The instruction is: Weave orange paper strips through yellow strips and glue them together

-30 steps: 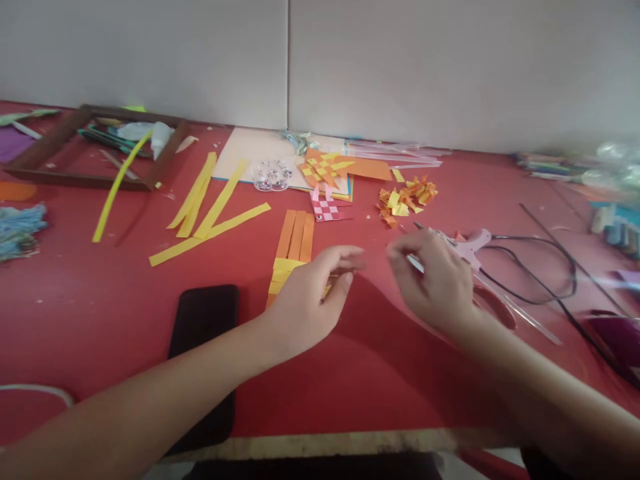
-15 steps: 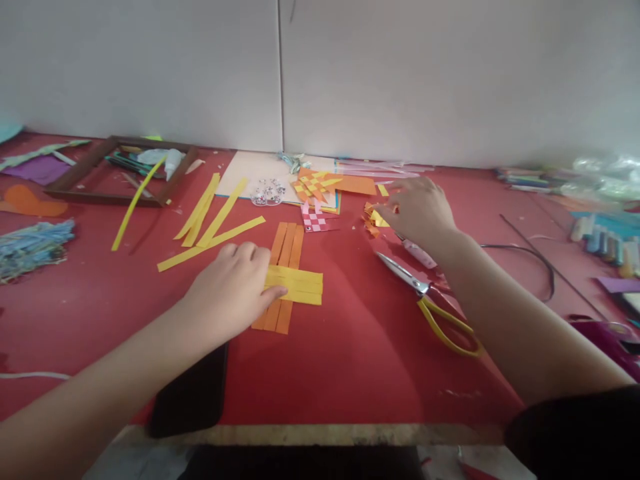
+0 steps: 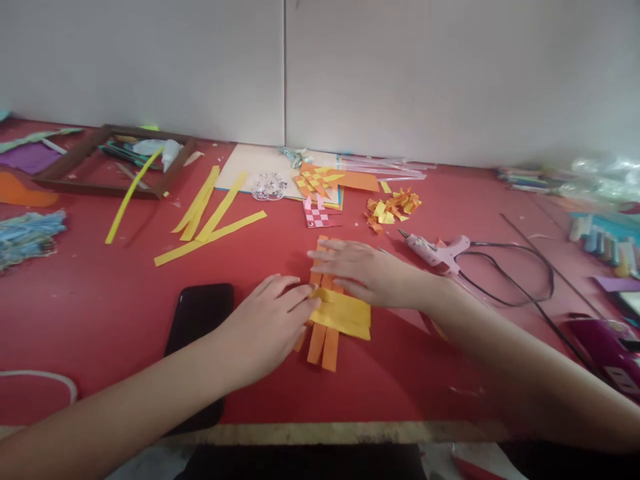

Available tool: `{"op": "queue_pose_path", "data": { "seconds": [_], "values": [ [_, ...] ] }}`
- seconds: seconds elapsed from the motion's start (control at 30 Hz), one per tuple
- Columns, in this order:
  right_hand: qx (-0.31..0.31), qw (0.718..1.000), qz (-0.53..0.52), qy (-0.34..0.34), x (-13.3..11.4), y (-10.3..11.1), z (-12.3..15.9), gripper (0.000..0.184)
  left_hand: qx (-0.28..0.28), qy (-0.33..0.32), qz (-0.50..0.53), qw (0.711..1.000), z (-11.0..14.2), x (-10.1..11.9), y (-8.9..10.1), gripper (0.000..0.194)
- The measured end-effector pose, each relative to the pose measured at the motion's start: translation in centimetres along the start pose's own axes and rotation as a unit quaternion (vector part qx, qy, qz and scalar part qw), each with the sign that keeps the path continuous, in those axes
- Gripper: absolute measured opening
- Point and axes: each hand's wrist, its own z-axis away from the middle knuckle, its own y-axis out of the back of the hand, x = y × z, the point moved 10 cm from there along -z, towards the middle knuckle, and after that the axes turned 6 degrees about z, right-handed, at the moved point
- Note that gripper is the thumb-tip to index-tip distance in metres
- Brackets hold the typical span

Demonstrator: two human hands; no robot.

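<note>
Orange and yellow paper strips, woven into a cross-shaped piece (image 3: 345, 312), lie on the red table. My left hand (image 3: 273, 327) grips the left end of the yellow strips, its fingertips on the weave. Over the upper orange strips lies my right hand (image 3: 365, 270), palm down with fingers stretched out and slightly apart. It hides part of the weave. Beneath my right forearm the scissors are almost wholly covered. A black phone (image 3: 203, 313) lies partly under my left forearm.
Loose yellow strips (image 3: 210, 238) lie to the back left, near a brown wooden frame (image 3: 95, 190) holding tools. A pink glue gun (image 3: 435, 253) with its cord and a pile of paper scraps (image 3: 393, 208) sit right. A checkered paper fish (image 3: 316, 215) lies behind the weave.
My right hand has come from the paper scraps down to the woven strips, which have shifted right and slightly towards me with my left hand. The glue gun now shows; the scissors are mostly covered.
</note>
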Motion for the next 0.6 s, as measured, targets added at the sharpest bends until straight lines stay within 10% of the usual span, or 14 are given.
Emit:
{"op": "queue_pose_path", "data": {
  "seconds": [0.33, 0.6],
  "values": [
    [0.063, 0.990, 0.044, -0.118, -0.9, -0.6, 2.6, 0.036, 0.055, 0.050, 0.015, 0.997, 0.0, -2.5, 3.0, 0.034],
    [0.079, 0.966, 0.085, -0.233, -1.6, -0.2, 4.0, 0.030, 0.046, 0.016, 0.018, 0.999, -1.1, -0.5, 0.8, 0.032]
  ]
}}
